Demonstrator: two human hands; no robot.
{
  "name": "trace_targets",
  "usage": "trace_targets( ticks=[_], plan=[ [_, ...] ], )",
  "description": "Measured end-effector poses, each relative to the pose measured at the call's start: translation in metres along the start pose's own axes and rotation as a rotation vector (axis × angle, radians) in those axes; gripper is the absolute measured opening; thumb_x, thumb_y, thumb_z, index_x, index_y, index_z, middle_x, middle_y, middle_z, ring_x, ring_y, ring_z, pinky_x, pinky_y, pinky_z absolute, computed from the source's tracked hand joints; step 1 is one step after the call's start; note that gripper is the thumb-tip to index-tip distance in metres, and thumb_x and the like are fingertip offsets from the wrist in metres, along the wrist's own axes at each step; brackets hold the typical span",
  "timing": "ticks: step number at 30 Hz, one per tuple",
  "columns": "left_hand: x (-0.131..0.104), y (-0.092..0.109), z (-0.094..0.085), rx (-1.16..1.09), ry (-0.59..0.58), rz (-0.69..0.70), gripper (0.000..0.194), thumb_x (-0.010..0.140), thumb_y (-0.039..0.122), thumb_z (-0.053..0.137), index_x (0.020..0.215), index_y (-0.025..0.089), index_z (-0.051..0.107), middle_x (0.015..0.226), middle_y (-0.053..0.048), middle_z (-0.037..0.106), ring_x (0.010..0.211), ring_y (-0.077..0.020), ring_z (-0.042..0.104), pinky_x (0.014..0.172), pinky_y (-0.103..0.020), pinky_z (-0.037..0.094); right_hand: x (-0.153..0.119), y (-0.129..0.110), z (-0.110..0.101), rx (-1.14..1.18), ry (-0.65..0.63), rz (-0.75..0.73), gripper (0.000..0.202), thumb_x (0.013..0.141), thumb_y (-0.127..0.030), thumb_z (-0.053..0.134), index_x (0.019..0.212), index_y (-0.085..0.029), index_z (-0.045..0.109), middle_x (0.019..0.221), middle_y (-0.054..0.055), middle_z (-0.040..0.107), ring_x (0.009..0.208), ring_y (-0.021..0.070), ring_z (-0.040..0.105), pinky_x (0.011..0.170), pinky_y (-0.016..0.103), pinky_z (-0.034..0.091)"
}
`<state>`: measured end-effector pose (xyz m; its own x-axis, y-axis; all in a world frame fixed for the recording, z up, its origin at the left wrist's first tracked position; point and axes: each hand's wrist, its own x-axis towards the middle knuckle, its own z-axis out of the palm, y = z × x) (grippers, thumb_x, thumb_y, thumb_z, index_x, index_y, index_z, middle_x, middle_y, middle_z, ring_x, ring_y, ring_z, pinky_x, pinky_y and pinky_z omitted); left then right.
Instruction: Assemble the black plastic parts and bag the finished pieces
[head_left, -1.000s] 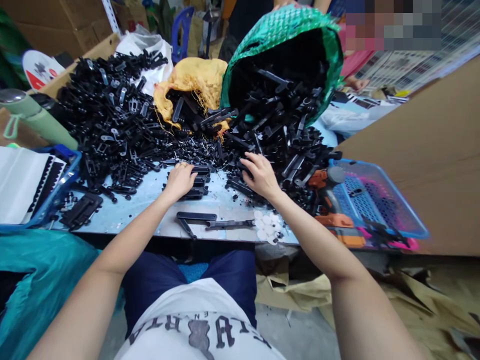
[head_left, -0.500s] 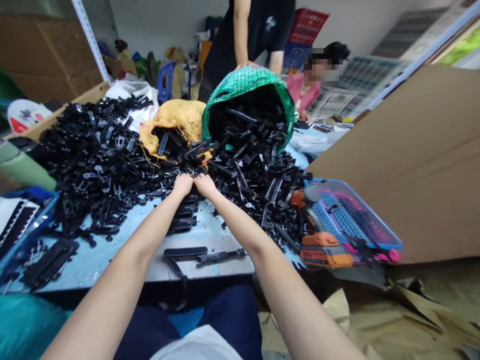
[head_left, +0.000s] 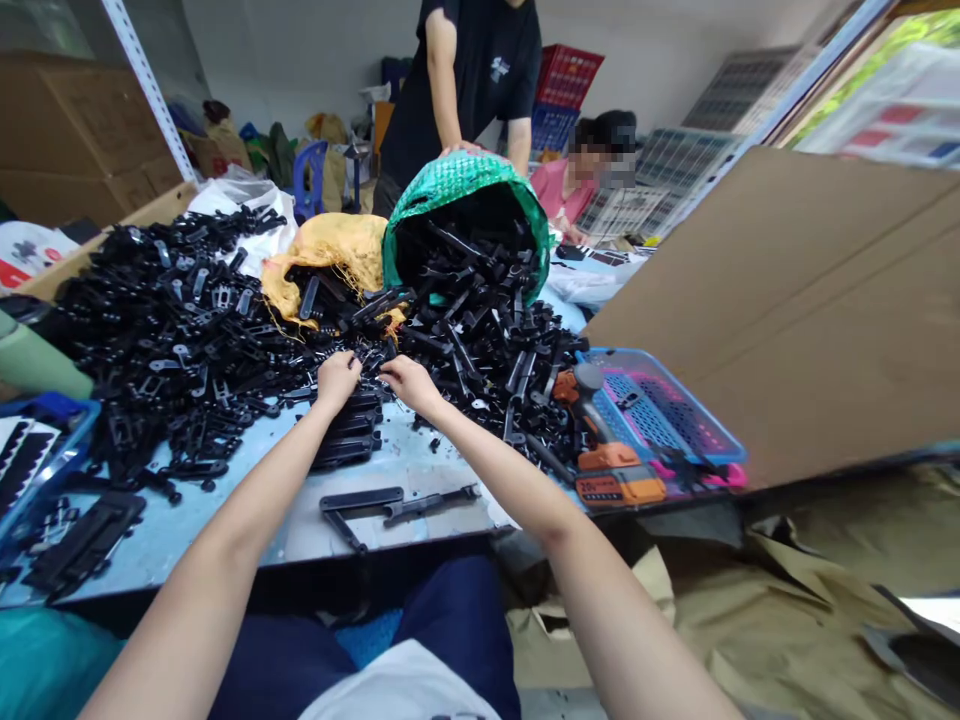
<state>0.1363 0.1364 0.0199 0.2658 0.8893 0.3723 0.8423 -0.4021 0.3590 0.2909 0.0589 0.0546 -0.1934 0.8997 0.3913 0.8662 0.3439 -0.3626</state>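
Note:
My left hand (head_left: 339, 381) is closed at the near edge of a heap of small metal parts; whatever it may hold is too small to name. A short gap to its right, my right hand (head_left: 410, 383) has thumb and fingers pressed together at the same heap, their content hidden. Below the hands lies a row of long black plastic pieces (head_left: 346, 440) side by side. Closer to me on the table are a flat black bar (head_left: 362, 499) and a black wrench-shaped tool part (head_left: 431, 504).
Loose black parts (head_left: 150, 340) are piled at the left. A green woven sack (head_left: 450, 175), held by a standing person (head_left: 465, 80), spills black pieces beside a yellow sack (head_left: 341, 240). An orange cordless drill (head_left: 611, 470) lies by a blue basket (head_left: 675, 400). Another person (head_left: 562, 190) sits behind.
My hands, which were together at the small parts, have moved apart, the left to the left. The view has turned a little to the right.

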Motion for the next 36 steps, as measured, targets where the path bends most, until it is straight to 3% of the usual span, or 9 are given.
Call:
trace_targets(
  ticks=[3, 6, 11, 14, 20, 23, 26, 31, 36],
  plan=[
    [-0.03, -0.008, -0.022, -0.29, 0.144, -0.111, 0.035, 0.086, 0.028, 0.04, 0.107, 0.011, 0.062, 0.095, -0.01, 0.068, 0.084, -0.0175, 0.063, 0.079, -0.029, 0.048, -0.042, -0.009, -0.009, 0.239, 0.016, 0.005, 0.013, 0.084, -0.022, 0.058, 0.091, -0.015, 0.066, 0.09, 0.005, 0.063, 0.076, 0.0116, 0.059, 0.075, 0.024, 0.047],
    [-0.091, -0.015, -0.046, -0.745, 0.233, -0.232, 0.034, 0.079, 0.035, 0.054, 0.102, 0.011, 0.063, 0.086, -0.008, 0.069, 0.078, -0.0177, 0.066, 0.076, -0.029, 0.051, -0.087, -0.017, -0.015, 0.413, -0.028, 0.12, 0.013, 0.078, -0.025, 0.064, 0.087, -0.016, 0.067, 0.083, 0.004, 0.066, 0.072, 0.0123, 0.061, 0.07, 0.025, 0.049],
    [-0.203, -0.017, -0.065, -1.018, 0.167, -0.456, 0.033, 0.077, 0.038, 0.06, 0.098, 0.012, 0.062, 0.084, -0.007, 0.07, 0.08, -0.0192, 0.068, 0.08, -0.033, 0.052, -0.136, -0.033, -0.019, 0.52, -0.285, 0.253, 0.014, 0.075, -0.026, 0.067, 0.083, -0.015, 0.068, 0.074, 0.003, 0.069, 0.067, 0.0133, 0.063, 0.064, 0.024, 0.049],
    [-0.237, -0.016, -0.058, -1.048, 0.141, -0.547, 0.034, 0.076, 0.038, 0.061, 0.097, 0.012, 0.062, 0.086, -0.009, 0.07, 0.081, -0.0206, 0.069, 0.082, -0.036, 0.053, -0.141, -0.045, -0.018, 0.371, -0.403, 0.233, 0.009, 0.076, -0.02, 0.065, 0.082, -0.014, 0.068, 0.074, 0.004, 0.069, 0.067, 0.0138, 0.063, 0.064, 0.023, 0.047],
    [-0.24, -0.015, -0.05, -0.992, 0.105, -0.481, 0.035, 0.079, 0.037, 0.058, 0.103, 0.013, 0.061, 0.091, -0.011, 0.07, 0.089, -0.0213, 0.067, 0.084, -0.035, 0.052, -0.135, -0.07, -0.02, -0.065, -0.516, 0.017, 0.011, 0.082, -0.015, 0.057, 0.086, -0.014, 0.067, 0.09, 0.009, 0.068, 0.08, 0.0175, 0.063, 0.071, 0.025, 0.043],
    [-0.238, -0.013, -0.053, -0.892, 0.062, -0.356, 0.032, 0.081, 0.036, 0.057, 0.104, 0.015, 0.062, 0.095, -0.01, 0.069, 0.088, -0.0202, 0.067, 0.084, -0.034, 0.053, -0.136, -0.076, -0.017, -0.164, -0.581, -0.038, 0.012, 0.085, -0.015, 0.053, 0.088, -0.013, 0.065, 0.092, 0.01, 0.066, 0.08, 0.0172, 0.063, 0.069, 0.024, 0.041],
    [-0.239, -0.014, -0.056, -0.781, 0.101, -0.301, 0.028, 0.081, 0.034, 0.057, 0.101, 0.016, 0.064, 0.097, -0.009, 0.068, 0.087, -0.0192, 0.067, 0.083, -0.033, 0.053, -0.137, -0.074, -0.013, -0.177, -0.584, -0.024, 0.012, 0.086, -0.018, 0.053, 0.09, -0.014, 0.063, 0.092, 0.009, 0.065, 0.081, 0.0169, 0.062, 0.069, 0.024, 0.04],
    [-0.242, -0.017, -0.057, -0.687, 0.083, -0.182, 0.024, 0.084, 0.031, 0.052, 0.1, 0.017, 0.065, 0.096, -0.008, 0.069, 0.089, -0.0187, 0.065, 0.082, -0.033, 0.053, -0.142, -0.069, -0.014, -0.169, -0.548, 0.004, 0.016, 0.088, -0.024, 0.051, 0.096, -0.016, 0.063, 0.092, 0.008, 0.065, 0.082, 0.017, 0.062, 0.071, 0.024, 0.042],
    [-0.241, -0.018, -0.055, -0.456, 0.155, -0.085, 0.024, 0.086, 0.028, 0.051, 0.102, 0.018, 0.065, 0.102, -0.009, 0.068, 0.096, -0.0207, 0.063, 0.09, -0.037, 0.049, -0.142, -0.085, -0.001, -0.006, -0.341, -0.08, 0.027, 0.091, -0.03, 0.046, 0.111, -0.016, 0.059, 0.104, 0.01, 0.064, 0.096, 0.0176, 0.06, 0.084, 0.028, 0.046]
  ],
)
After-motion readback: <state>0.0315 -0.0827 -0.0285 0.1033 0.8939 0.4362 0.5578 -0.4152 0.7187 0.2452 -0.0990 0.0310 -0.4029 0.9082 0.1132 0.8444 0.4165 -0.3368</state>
